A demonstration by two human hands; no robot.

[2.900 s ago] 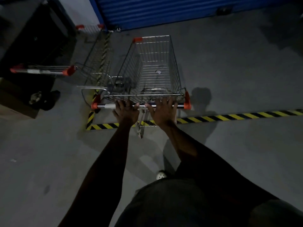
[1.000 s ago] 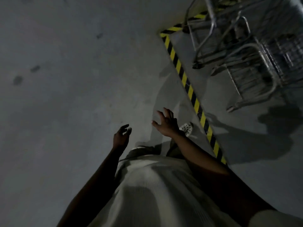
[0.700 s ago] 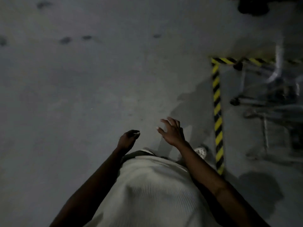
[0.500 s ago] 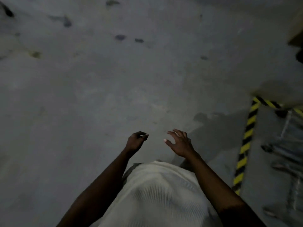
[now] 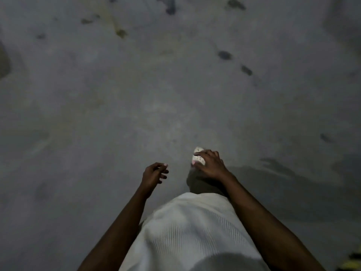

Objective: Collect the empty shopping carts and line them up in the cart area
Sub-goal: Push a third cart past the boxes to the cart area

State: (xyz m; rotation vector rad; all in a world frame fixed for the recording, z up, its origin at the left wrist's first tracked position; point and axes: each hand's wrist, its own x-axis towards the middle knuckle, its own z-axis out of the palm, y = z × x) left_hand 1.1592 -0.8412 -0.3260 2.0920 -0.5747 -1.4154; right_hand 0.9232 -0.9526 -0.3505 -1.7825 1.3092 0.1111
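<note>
1. The head view is looking steeply down at a grey concrete floor (image 5: 136, 98) in dim light. Dark blotchy stains (image 5: 224, 55) are dotting its far part.
2. The left hand (image 5: 154, 173) is hanging in the air above the floor. Its fingers are curling loosely inward with the thumb close to the fingertips, and it is gripping nothing.
3. The right hand (image 5: 210, 165) is hovering palm down, a little further forward than the left. Its fingers are loosely spread and slightly bent, and it is holding nothing.
4. A white perforated shoe (image 5: 197, 160) is showing at the right hand's fingertips (it is down on the floor, partly hidden by the hand, not in its grasp).
5. A white ribbed-knit shirt (image 5: 191, 227) is filling the lower centre of the view.
6. A dark shadow (image 5: 283, 173) is stretching over the floor to the right of the right hand.
7. A strip of yellow-and-black striped floor tape (image 5: 354, 267) is just peeking in at the bottom right corner, blurred.
8. The wire shopping carts are lying outside this view, so their position cannot be told.
</note>
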